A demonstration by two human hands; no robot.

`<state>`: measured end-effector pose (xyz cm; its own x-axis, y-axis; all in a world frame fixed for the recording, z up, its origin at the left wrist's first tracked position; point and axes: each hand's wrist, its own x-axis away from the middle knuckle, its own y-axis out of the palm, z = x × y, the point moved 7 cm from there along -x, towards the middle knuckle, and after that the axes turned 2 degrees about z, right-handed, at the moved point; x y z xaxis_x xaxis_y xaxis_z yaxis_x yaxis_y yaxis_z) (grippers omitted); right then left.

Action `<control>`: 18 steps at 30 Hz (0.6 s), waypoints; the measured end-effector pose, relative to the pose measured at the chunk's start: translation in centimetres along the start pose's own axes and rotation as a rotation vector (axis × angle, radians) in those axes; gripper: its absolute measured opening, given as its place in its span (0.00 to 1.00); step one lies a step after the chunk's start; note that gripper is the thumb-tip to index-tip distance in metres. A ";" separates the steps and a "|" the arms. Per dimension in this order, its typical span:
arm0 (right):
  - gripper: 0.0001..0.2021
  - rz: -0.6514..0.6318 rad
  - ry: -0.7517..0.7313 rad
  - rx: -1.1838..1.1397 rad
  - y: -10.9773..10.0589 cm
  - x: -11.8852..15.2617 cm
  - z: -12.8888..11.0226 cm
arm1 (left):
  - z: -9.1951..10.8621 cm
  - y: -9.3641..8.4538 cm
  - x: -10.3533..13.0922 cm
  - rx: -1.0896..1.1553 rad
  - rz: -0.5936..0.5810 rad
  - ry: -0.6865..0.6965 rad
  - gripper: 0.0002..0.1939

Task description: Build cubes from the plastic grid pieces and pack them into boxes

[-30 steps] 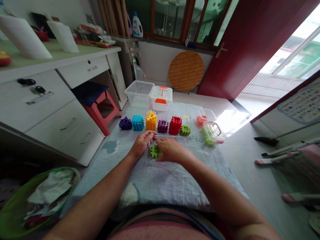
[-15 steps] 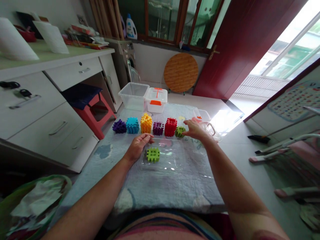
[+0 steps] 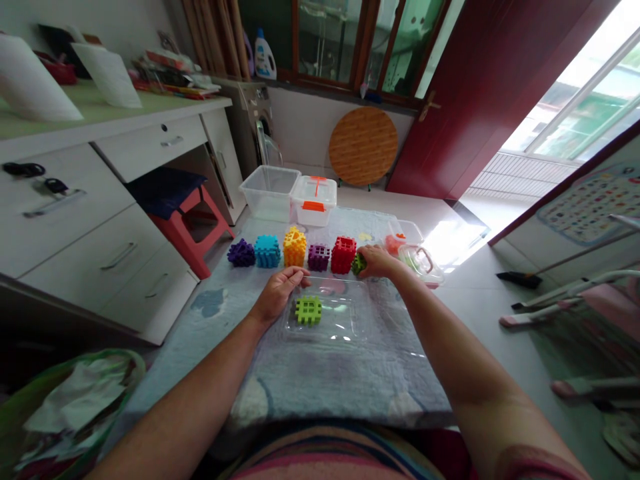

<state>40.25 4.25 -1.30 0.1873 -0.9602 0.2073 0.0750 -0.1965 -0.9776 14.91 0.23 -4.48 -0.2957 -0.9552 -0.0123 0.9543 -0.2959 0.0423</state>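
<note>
My right hand (image 3: 376,261) is closed around the green block stack (image 3: 358,263) at the right end of a row, hiding much of it. Beside that stack stand a red block stack (image 3: 344,255), a purple one (image 3: 319,257), a yellow one (image 3: 295,247), a blue one (image 3: 267,251) and a dark purple one (image 3: 241,253). With fingers pinched, my left hand (image 3: 281,291) grips the upper left edge of a clear plastic lid (image 3: 337,320). One flat green building block (image 3: 309,310) lies on the lid's left part.
Behind the row stand an open clear bin (image 3: 270,190) and a lidded box with orange clips (image 3: 314,200). Clear containers (image 3: 407,235) sit at the table's right. A red stool (image 3: 185,220) is left of the cloth-covered table (image 3: 345,393).
My right hand has moved down and left, closing on the green block stack. My left hand stays at the lid's edge.
</note>
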 end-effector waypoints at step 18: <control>0.26 -0.002 -0.047 -0.031 0.7 -0.3 0.0 | 0.0 0.0 -0.1 0.005 -0.004 0.002 0.18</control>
<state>40.24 4.36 -2.03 0.2333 -0.9494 0.2102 0.0450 -0.2053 -0.9777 14.95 0.27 -4.52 -0.2992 -0.9541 -0.0145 0.9529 -0.2995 0.0469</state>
